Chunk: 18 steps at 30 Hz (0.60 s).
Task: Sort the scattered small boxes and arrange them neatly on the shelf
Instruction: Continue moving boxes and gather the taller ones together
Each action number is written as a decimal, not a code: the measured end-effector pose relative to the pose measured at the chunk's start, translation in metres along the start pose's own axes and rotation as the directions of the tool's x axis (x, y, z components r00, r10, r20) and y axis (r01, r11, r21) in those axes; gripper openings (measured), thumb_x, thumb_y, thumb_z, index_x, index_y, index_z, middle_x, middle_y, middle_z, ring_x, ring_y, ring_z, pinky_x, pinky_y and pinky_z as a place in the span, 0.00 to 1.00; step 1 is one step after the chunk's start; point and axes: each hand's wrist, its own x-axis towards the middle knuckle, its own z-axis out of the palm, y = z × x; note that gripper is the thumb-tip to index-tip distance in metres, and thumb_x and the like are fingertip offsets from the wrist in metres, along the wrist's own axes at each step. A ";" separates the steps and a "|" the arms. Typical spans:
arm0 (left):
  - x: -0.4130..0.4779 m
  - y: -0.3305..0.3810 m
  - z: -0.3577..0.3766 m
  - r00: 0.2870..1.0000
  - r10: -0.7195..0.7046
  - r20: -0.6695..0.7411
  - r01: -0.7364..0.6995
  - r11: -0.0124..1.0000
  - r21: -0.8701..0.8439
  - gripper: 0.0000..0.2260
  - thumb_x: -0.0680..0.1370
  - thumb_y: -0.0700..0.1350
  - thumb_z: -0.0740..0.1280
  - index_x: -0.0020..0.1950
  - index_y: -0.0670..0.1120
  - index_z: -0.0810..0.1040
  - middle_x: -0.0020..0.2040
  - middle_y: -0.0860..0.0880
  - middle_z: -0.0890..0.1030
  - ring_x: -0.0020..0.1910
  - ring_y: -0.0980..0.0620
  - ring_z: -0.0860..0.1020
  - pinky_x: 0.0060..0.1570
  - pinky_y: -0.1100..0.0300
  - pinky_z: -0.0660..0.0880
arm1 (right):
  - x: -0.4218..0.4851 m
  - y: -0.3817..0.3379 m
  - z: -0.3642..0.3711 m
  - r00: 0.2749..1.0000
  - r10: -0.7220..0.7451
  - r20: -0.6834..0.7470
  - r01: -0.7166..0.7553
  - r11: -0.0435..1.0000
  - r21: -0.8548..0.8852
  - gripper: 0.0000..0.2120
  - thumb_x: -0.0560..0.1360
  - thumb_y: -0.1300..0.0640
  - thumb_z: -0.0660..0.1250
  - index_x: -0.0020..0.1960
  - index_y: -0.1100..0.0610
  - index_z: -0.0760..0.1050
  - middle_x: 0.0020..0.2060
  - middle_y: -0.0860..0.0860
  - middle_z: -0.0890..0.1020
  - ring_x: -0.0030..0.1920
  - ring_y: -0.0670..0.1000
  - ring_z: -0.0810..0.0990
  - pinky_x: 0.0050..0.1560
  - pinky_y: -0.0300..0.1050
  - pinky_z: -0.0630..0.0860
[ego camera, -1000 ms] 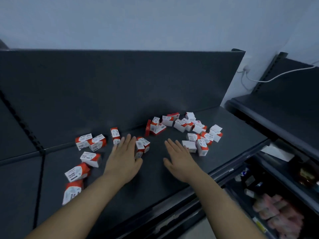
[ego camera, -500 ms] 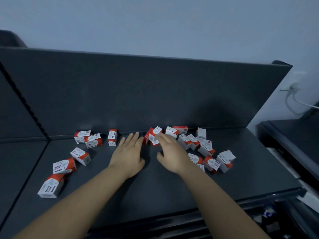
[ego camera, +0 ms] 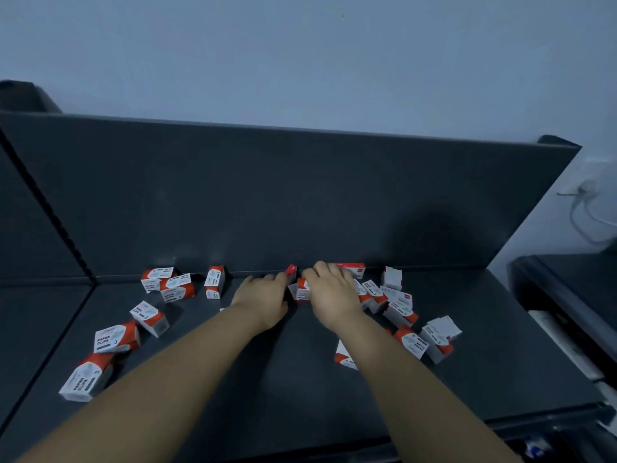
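- Against the back panel, both my hands now meet; half a second ago they lay flat nearer to me on the shelf.
- My left hand has its fingers stretched forward, the tips at an upright red-ended box.
- My right hand curls its fingers down over the cluster; I cannot tell whether it holds one.
- A white-and-red box sits between my two hands, touching both.
- The loose small boxes to the left of my left hand lie as they did before; more are heaped just right of my right hand.
- The boxes are little cardboard cuboids, white with red ends, some printed "PAPER CLIPS".
- The shelf and panel are flat, matt and dark grey.
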 end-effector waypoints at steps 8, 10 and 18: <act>0.008 0.001 0.010 0.996 -0.011 -0.084 0.006 0.998 -0.059 0.18 0.80 0.42 0.58 0.69 0.52 0.63 0.64 0.46 0.73 0.56 0.41 0.75 0.50 0.55 0.67 | -0.024 0.041 -0.003 0.975 0.159 0.158 -0.139 0.982 -0.131 0.24 0.75 0.58 0.65 0.71 0.52 0.67 0.67 0.54 0.68 0.70 0.59 0.62 0.72 0.64 0.54; 0.003 0.000 0.007 0.995 -0.026 -0.098 0.014 0.993 -0.121 0.17 0.76 0.37 0.58 0.63 0.50 0.65 0.61 0.46 0.75 0.51 0.41 0.76 0.46 0.55 0.68 | -0.024 0.040 -0.002 0.977 0.162 0.139 -0.148 0.983 -0.104 0.24 0.75 0.56 0.65 0.70 0.52 0.67 0.67 0.54 0.67 0.70 0.58 0.62 0.71 0.63 0.54; -0.040 -0.013 0.003 0.987 -0.021 -0.159 -0.079 0.800 -0.594 0.09 0.81 0.39 0.58 0.58 0.51 0.68 0.53 0.52 0.79 0.43 0.56 0.76 0.44 0.60 0.71 | -0.001 0.010 0.002 0.971 -0.060 0.232 0.058 0.998 0.015 0.30 0.76 0.63 0.62 0.76 0.48 0.60 0.76 0.45 0.61 0.77 0.55 0.50 0.72 0.61 0.45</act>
